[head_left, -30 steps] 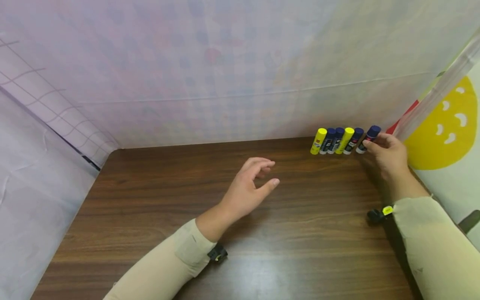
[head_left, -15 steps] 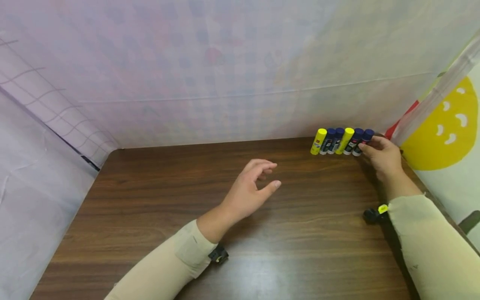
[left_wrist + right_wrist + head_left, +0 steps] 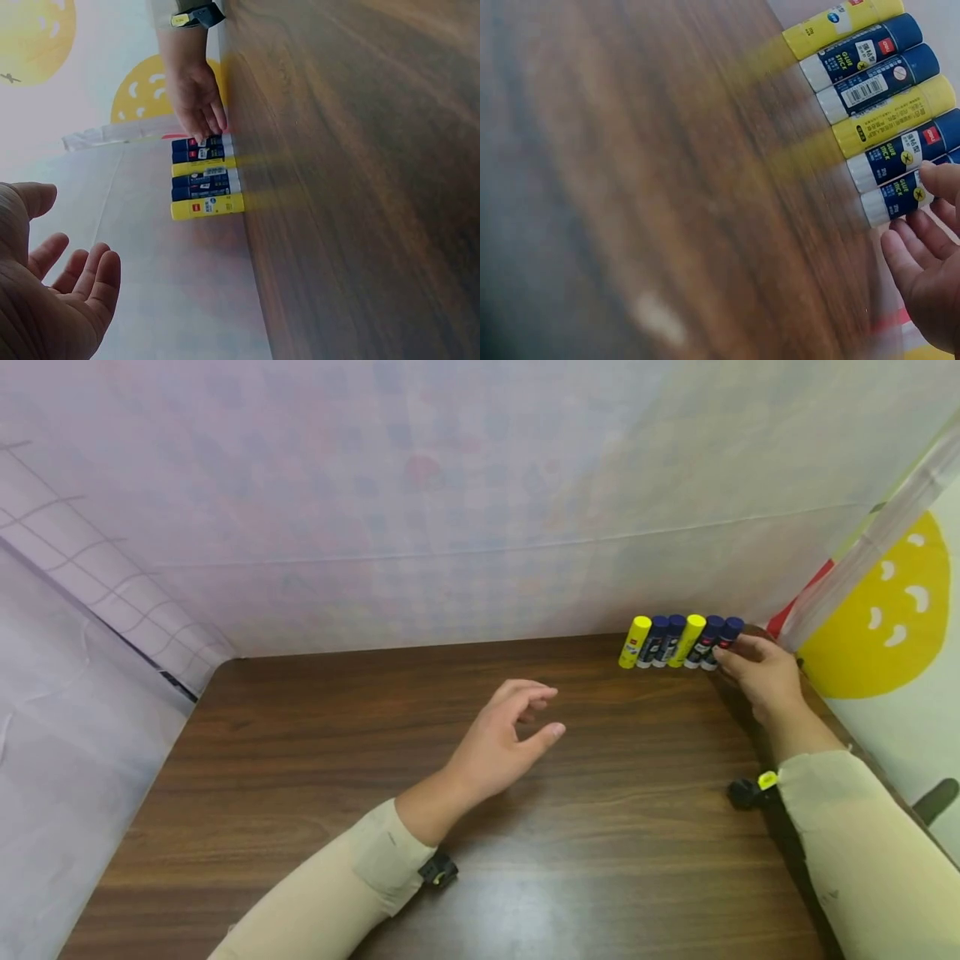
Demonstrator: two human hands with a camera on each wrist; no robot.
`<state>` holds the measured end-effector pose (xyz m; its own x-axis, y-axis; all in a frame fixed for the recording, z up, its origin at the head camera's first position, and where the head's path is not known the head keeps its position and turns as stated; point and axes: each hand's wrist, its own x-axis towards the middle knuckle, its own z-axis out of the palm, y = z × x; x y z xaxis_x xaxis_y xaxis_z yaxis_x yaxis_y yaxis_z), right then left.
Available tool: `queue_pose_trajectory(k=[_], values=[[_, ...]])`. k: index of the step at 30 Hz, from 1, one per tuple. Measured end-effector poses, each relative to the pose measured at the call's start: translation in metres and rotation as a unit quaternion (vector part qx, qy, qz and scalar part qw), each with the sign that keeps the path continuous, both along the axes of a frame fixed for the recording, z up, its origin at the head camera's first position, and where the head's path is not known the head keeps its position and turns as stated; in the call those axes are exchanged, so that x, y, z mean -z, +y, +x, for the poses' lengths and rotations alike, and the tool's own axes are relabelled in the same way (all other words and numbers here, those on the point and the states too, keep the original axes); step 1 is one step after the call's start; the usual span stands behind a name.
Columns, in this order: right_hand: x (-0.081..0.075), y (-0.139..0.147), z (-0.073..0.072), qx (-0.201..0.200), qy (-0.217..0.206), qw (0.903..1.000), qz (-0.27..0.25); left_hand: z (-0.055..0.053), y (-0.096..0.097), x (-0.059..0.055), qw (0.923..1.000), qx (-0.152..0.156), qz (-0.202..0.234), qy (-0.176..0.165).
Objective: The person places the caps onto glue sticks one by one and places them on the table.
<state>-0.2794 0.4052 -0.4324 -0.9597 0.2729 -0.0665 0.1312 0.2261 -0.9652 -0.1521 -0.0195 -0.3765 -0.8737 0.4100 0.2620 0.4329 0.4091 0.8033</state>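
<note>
Several glue sticks stand upright in a tight row at the table's back right. A yellow glue stick [image 3: 635, 642] is at the row's left end, and a second yellow one [image 3: 892, 116] stands among the dark blue ones with white bases. My right hand [image 3: 765, 681] pinches the rightmost blue glue stick [image 3: 892, 202], thumb on its label and fingers at its outer side. That stick is beside its blue neighbour [image 3: 900, 154]. Over the middle of the table hovers my left hand [image 3: 491, 747], fingers loosely bent, holding nothing; the left wrist view shows its palm [image 3: 52, 315].
The brown wooden table [image 3: 300, 735] ends at a pale patterned curtain [image 3: 450, 527] right behind the row. A white sheet with a yellow fruit print [image 3: 885, 618] hangs along the right side. Each wrist carries a black strapped device [image 3: 438, 868].
My right hand has moved the rightmost blue glue stick leftward, closing the gap to the row, and it now stands upright there. The left hand has barely moved.
</note>
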Motion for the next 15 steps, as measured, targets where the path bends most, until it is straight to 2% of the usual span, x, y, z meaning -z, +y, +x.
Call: queue_pose_trajectory(k=[2,4,9,15], values=[[0.000,0.001,0.003,0.000,0.003,0.9997,-0.026,0.000,0.001,-0.001,1.0000,0.000,-0.002,-0.003],[-0.002,0.002,0.006,-0.001,-0.001,0.9997,-0.023,0.000,0.001,-0.001,1.0000,0.000,-0.004,-0.005],[-0.007,0.000,0.018,-0.030,-0.029,0.9964,0.074,-0.001,0.000,-0.001,1.0000,0.000,-0.002,-0.001],[-0.020,-0.016,0.030,-0.099,-0.043,0.9894,0.097,-0.004,-0.006,-0.001,0.9999,-0.010,-0.003,0.002]])
